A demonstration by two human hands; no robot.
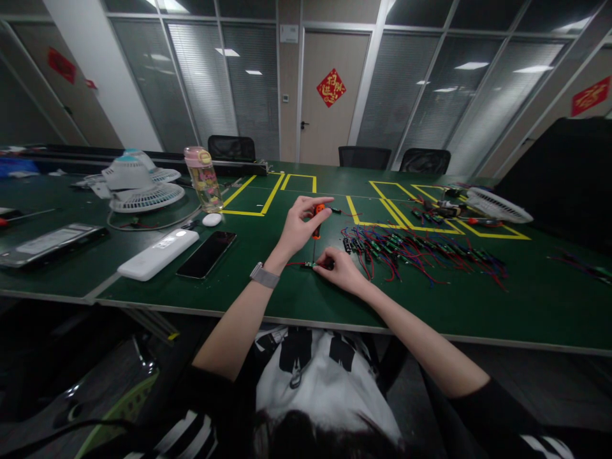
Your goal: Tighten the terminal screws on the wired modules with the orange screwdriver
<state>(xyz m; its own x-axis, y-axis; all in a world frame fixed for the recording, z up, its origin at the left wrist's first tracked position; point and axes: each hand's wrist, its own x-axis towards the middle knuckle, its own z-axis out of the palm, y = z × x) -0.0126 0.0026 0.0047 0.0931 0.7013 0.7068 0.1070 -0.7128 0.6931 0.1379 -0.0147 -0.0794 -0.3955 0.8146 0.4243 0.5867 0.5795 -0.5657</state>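
My left hand, with a watch at its wrist, has thumb and fingers around the orange and black handle of a screwdriver. Its thin shaft points down toward a small green circuit board on the table; I cannot tell whether the tip touches it. Fingers of my right hand pinch that board at its right end. A red wire runs out from the board's left side, below my left wrist. Just beyond the screwdriver handle lies another small board with a wire.
Several wired boards lie heaped right of my hands on the green table. Leftward are a phone, a white power bank, a white round case, a bottle, a fan and a hard drive.
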